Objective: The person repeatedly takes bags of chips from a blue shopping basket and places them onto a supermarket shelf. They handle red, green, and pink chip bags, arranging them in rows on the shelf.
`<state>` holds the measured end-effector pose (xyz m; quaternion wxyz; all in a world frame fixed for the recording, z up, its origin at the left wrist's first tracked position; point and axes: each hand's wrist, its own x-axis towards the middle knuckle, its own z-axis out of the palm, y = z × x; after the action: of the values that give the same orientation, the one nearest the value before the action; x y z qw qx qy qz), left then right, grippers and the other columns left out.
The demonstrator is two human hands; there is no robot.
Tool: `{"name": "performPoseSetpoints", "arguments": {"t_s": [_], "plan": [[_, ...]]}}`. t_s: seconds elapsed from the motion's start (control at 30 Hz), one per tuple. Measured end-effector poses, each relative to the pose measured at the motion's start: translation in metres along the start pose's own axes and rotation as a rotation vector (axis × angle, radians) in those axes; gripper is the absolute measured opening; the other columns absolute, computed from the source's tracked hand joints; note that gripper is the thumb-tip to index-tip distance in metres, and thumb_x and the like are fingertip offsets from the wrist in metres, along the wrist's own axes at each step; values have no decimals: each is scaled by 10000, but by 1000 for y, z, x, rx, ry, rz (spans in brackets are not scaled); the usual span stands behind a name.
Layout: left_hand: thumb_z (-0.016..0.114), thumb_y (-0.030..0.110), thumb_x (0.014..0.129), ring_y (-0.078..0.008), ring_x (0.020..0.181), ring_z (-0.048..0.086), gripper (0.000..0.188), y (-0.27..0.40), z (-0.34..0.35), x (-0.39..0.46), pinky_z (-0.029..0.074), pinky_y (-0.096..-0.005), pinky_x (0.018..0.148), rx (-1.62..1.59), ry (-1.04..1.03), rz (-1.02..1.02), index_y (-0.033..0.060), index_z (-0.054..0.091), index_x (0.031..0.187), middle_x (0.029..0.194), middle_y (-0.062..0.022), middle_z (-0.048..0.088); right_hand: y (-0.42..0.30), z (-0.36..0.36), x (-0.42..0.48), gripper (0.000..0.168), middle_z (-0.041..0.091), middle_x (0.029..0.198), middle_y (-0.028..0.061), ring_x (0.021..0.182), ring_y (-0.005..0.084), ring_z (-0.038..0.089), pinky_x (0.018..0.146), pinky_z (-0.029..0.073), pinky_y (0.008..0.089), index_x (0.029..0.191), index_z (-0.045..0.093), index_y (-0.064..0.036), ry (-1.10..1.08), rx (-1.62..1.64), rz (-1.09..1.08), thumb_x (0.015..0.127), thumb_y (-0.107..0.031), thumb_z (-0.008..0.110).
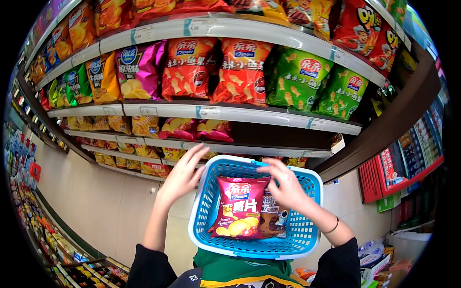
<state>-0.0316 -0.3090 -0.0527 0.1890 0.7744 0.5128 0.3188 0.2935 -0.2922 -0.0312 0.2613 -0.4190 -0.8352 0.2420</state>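
A blue plastic shopping basket (302,230) with a white rim is right before me. Inside lies a magenta bag of potato chips (237,210), partly over a brown bag of chocolate-flavor rings (272,223). Off the basket's far left corner, my left hand (182,178) is raised with its fingers apart and nothing in them. My right hand (284,183) hangs over the basket's right half, fingers loosely bent and apart, hiding part of the brown bag. Nothing shows in its grasp. What supports the basket is hidden.
Shelves ahead carry red snack bags (240,72), green snack bags (299,79) and a purple chip bag (138,72). Two magenta chip bags (214,129) sit on a lower shelf. A brown shelf upright (381,126) and a red-edged drinks cooler (371,178) stand right.
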Motion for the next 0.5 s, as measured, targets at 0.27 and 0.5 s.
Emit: {"name": "performPoseSetpoints", "arguments": {"t_s": [0.27,0.5], "plan": [[639,125,939,-479,1382,422,638,-100,43,78,399,-483,1145,272,-93,-101,84,390,1525,1528,-292,378,65,58,122,469,614,1274,261,1202,441,588,1061,463,470,1306,601,-38,-87,3,186,844,-121,615],[640,116,866,-502,1497,203,830,-155,78,125,321,-501,1203,285,-110,-138,103,256,1601,1591,-383,188,107,140,200,1023,349,1595,280,1484,350,368,1191,316,344,1634,108,-57,-205,282,339,857,-273,737]]}}
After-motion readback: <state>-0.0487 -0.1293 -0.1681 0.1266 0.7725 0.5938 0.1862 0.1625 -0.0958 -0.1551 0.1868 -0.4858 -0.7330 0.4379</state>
